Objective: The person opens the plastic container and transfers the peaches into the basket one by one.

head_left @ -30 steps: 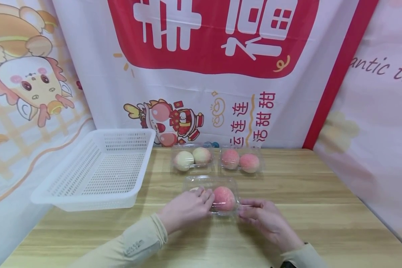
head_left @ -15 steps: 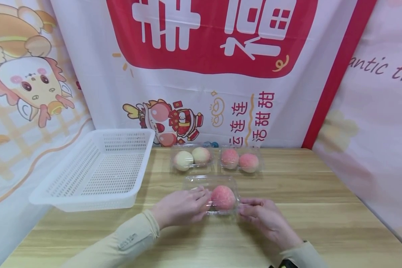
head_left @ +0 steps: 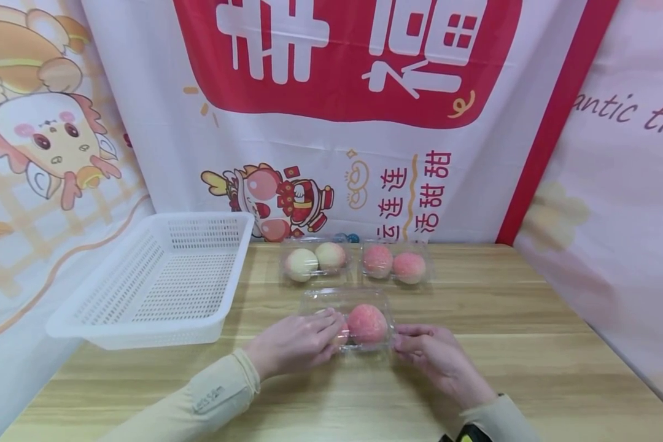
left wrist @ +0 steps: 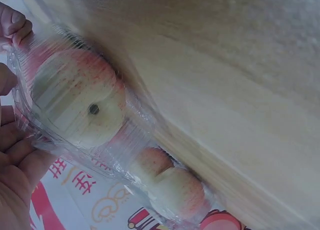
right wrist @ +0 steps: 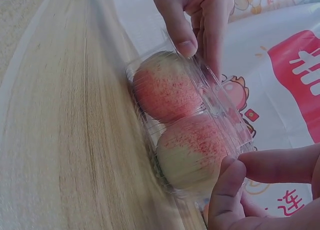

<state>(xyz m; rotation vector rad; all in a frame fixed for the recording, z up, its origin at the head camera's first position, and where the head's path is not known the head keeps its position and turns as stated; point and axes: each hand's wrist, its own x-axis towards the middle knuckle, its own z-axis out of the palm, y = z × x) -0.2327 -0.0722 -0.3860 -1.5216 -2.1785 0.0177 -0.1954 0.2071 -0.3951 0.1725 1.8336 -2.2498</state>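
Note:
A clear plastic clamshell box (head_left: 345, 296) with two peaches stands on the table in front of the person. My left hand (head_left: 295, 344) holds its left side, fingers over the lid and thumb at the front edge, hiding much of the left peach (head_left: 339, 334). The right peach (head_left: 367, 324) is pinker and in plain sight. At the box's right edge, my right hand (head_left: 439, 362) pinches the rim between thumb and forefinger; the right wrist view shows this thumb (right wrist: 227, 190) close up, with the left hand (right wrist: 195, 20) at the far end.
Behind it stand two more clear boxes, one with pale peaches (head_left: 302, 265), one with pink peaches (head_left: 409, 268). A white plastic basket (head_left: 234, 276) sits at the left of the wooden table (head_left: 508, 362). Printed cloths (head_left: 320, 135) hang at the back and sides.
My left hand has slid a little left along the box, uncovering more of the peaches. The right hand keeps its pinch at the right edge, and the box has barely moved.

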